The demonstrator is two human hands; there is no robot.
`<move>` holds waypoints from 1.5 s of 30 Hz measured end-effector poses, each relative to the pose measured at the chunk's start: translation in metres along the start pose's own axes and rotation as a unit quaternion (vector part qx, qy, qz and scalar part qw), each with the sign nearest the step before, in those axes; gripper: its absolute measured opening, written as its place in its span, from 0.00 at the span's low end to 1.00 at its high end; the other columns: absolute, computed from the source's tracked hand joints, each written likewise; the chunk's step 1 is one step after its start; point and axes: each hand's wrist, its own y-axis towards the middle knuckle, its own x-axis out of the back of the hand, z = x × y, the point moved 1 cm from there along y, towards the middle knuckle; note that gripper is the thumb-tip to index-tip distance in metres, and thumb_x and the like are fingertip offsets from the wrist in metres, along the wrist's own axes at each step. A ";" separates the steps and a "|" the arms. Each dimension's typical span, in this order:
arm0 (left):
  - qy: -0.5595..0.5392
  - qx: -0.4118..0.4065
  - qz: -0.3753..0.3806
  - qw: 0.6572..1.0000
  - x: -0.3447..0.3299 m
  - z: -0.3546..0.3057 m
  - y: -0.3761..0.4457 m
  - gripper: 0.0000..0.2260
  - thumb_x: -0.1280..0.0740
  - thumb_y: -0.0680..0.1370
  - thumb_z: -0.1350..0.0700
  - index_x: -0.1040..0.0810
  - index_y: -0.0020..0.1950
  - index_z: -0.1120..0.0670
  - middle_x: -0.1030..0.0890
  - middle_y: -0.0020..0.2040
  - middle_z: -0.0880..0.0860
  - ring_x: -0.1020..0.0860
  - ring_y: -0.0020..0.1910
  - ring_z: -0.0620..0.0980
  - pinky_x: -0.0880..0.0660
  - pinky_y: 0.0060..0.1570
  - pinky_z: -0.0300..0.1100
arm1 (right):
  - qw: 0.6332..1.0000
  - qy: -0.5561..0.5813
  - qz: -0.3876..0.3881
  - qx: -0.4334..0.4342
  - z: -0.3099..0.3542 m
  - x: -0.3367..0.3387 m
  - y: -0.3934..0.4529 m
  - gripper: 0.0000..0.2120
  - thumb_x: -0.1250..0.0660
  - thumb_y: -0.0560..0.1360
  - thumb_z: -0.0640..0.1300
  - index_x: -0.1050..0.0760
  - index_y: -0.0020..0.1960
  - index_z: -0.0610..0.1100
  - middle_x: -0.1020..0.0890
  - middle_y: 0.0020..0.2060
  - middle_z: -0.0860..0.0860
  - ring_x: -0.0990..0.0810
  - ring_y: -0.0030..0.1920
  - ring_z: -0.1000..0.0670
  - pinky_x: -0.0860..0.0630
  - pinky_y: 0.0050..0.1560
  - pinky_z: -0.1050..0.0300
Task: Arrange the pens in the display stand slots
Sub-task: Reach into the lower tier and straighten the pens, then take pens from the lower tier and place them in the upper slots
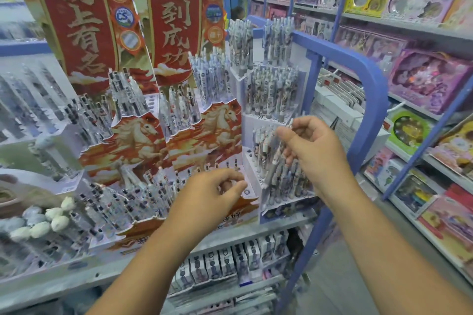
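Your view takes in a blue-framed shelf (368, 77) whose top and lower legs are cut off by the frame edges. On it stand two red stands (143, 140) printed with white horses; their tall back cards run out of view at the top. Just to the right of them sits a white stand (249, 120) stepped in tiers, its base partly hidden behind your right hand. The pens (271, 89) fill its upper tiers upright in their slots; their printed patterns are too blurred to read. The toy boxes (430, 79) on the far right wall are soft and partly cropped.

Your right hand (317, 151) is raised in front of the white stand's lower tier, thumb and forefinger pinching the top of a clear bag (277, 161) of pens that hangs slanting down to the left; how many pens it holds you cannot tell. Your left hand (212, 197) is lower, at the front of the right red stand, fingers curled toward the thumb over an open slot (247, 192). Whether it pinches anything is hidden by the fingers and blur.
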 end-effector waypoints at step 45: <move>0.134 0.108 -0.005 0.985 0.026 0.082 -0.071 0.14 0.34 0.79 0.37 0.26 0.62 0.39 0.21 0.39 0.40 0.23 0.36 0.39 0.28 0.32 0.38 | 0.914 -0.399 0.029 0.064 0.033 -0.071 0.059 0.12 0.24 0.75 0.49 0.24 0.49 0.43 0.22 0.38 0.50 0.27 0.35 0.54 0.32 0.33 0.58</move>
